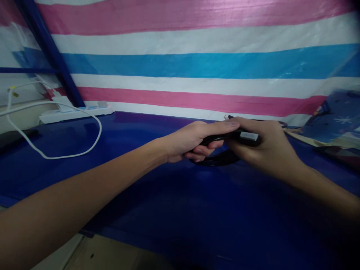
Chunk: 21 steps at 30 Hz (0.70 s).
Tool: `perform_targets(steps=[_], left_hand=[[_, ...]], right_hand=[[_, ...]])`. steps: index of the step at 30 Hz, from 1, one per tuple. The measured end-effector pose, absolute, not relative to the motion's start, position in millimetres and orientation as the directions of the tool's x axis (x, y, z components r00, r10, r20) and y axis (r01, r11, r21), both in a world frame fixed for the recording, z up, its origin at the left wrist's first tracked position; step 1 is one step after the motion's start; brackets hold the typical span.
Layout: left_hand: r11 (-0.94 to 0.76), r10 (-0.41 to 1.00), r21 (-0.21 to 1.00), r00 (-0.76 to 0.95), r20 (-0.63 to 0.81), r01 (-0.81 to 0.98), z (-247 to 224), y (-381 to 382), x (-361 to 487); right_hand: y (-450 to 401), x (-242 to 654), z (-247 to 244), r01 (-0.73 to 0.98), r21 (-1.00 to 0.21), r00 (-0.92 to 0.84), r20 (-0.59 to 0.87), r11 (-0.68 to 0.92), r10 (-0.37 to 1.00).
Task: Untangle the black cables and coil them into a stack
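Observation:
A coiled black cable [221,160] is held up between my two hands over the blue tabletop. My left hand [194,140] wraps round the left side of the coil, its thumb stretched along the top towards the other hand. Closed round the right side is my right hand [263,140]. A black plug-like end [249,138] with a pale grey face lies against its palm. Behind the knuckles a small metal connector tip [226,117] pokes out. Fingers cover much of the coil.
A white power strip [81,112] with a charger lies at the back left, and a white cable [70,155] loops over the blue table [157,210]. Striped plastic sheeting [197,63] hangs behind. Dark flat objects lie at both sides, with a blue patterned item [334,116] at right.

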<state>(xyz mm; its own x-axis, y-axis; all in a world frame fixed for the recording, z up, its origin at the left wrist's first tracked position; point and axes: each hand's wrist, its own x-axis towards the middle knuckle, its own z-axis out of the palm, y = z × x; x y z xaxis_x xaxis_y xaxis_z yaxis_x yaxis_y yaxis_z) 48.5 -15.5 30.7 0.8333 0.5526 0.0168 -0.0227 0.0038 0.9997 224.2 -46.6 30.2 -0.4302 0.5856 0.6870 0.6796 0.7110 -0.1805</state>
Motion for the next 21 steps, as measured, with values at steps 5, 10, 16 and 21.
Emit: perform_targets(steps=[5,10,16,21], left_hand=[[-0.063,0.621,0.992,0.774,0.124,-0.108,22.7,-11.5,51.9],[-0.096,0.577,0.995,0.812,0.086,-0.038,24.3,-7.6,49.2],[-0.064,0.465,0.998,0.885,0.027,0.003,27.1,-8.6,46.4],[-0.028,0.416,0.999,0.91,-0.005,0.019,26.2,-9.2,45.8]], right_hand=[[-45.1,224.2,29.9,0.644,-0.096,-0.502,0.696,0.759,0.514],[-47.0,223.6,35.2,0.623,-0.306,-0.469,0.591,0.72,0.657],[-48.4,222.0,43.5,0.628,-0.51,-0.364,0.475,0.587,0.802],[-49.1,221.2,46.0,0.64,-0.609,-0.308,0.355,0.469,0.882]])
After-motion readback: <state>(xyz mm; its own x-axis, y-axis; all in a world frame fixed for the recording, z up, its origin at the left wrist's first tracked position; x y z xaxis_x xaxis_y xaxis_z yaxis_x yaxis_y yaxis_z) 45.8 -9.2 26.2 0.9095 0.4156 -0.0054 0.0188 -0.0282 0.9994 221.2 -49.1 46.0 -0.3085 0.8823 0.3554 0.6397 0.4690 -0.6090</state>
